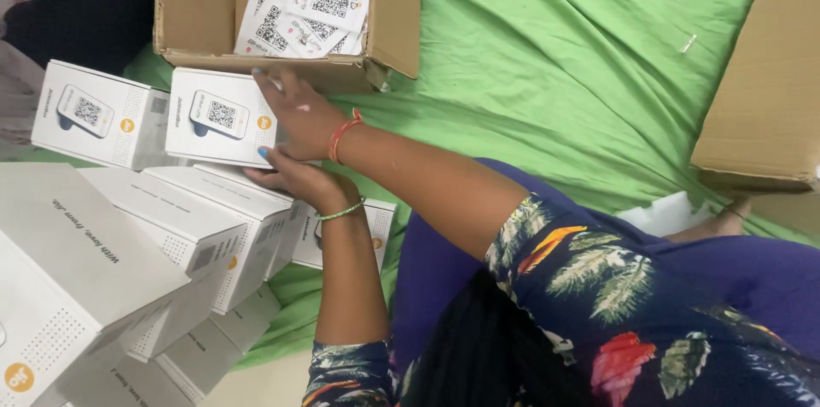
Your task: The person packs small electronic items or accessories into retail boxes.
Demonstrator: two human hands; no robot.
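Head view: right hand (301,117) with red thread bracelet, fingers spread flat on right end of white box (224,115). Left hand (295,176) with green bracelet beneath, fingers curled at same box's lower edge. Box lies on green sheet (547,57), touching open cardboard carton (198,10) of printed cards (307,1). Second white box (98,112) just beside; stacked white boxes (171,236) nearby.

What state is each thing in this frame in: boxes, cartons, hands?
Brown carton: open, flaps up, printed sheets inside.
Printed sheets: loose, overlapping.
White box under the hands: closed, lying flat.
White box to its left: closed, flat on the green sheet.
Stack of white boxes: closed, tilted against one another.
Second carton: only partly in view.
One hand: flat on the box, fingers spread.
Other hand: curled at the box's edge.
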